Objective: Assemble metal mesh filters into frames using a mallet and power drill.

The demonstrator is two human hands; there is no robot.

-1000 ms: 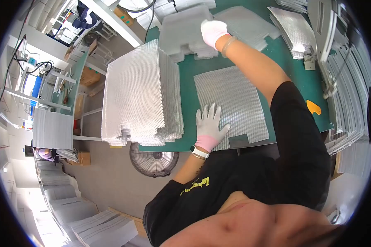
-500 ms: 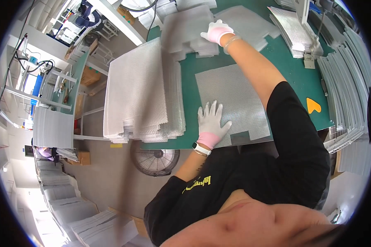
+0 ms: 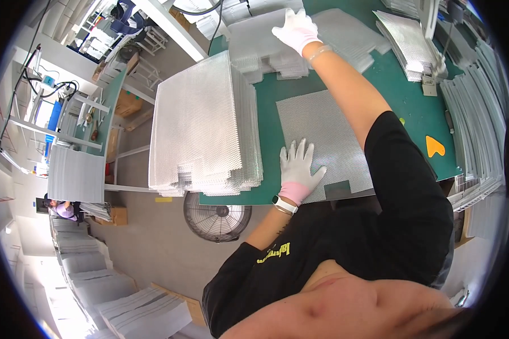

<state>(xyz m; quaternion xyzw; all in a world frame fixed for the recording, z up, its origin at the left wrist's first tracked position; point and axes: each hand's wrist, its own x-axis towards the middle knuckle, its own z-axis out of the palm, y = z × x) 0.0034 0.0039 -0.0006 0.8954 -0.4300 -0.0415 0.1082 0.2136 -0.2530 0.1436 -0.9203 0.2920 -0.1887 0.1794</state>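
Note:
My left hand (image 3: pixel 297 169), in a white glove with a pink cuff, lies flat with fingers spread on the near left corner of a single silver embossed sheet (image 3: pixel 328 127). The sheet rests on the green table (image 3: pixel 404 107). My right arm stretches across the table. My gloved right hand (image 3: pixel 296 28) is on the top sheet of a far stack of the same sheets (image 3: pixel 254 42), its fingers curled at that sheet's edge.
A tall pile of embossed sheets (image 3: pixel 203 121) fills the table's left end. More sheet stacks line the right side (image 3: pixel 475 107) and the far edge (image 3: pixel 350 31). An orange shape (image 3: pixel 434 146) lies near the right. A round fan (image 3: pixel 218 217) stands below the table.
My right hand has shifted slightly farther over the far stack and closed on its top sheet. My left hand stays flat on the single sheet.

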